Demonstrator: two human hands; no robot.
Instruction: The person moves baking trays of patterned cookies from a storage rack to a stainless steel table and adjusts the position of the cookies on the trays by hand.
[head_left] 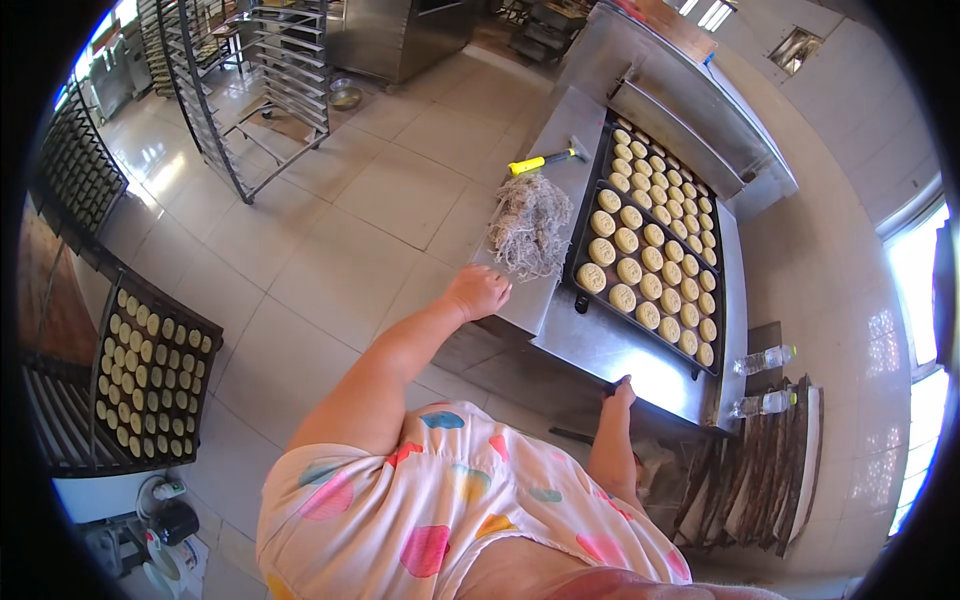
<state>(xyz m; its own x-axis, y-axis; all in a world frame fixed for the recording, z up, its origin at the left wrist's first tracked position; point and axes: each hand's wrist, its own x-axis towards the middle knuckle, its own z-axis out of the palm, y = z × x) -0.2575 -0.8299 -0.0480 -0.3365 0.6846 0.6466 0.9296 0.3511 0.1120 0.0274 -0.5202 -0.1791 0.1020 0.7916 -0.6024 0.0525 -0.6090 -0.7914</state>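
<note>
My left hand (480, 291), its fingers curled, rests at the near left corner of the metal side ledge (520, 308). What those fingers close on, if anything, is hidden. Just beyond it lies a tangled heap of greyish fibre strands (532, 225). My right hand (620, 391) is closed around a dark handle at the front edge of the metal oven bed (615, 352). On that bed sit two black baking trays, a near tray (582, 283) and a far tray (608, 150), with rows of round, pale, stamped pastries (629, 270).
A yellow-and-black handled scraper (542, 162) lies beyond the strands. Metal racks (290, 80) stand far left, and a rack at left holds another pastry tray (150, 375). Two clear bottles (765, 360) and several stacked boards (770, 465) are on the right.
</note>
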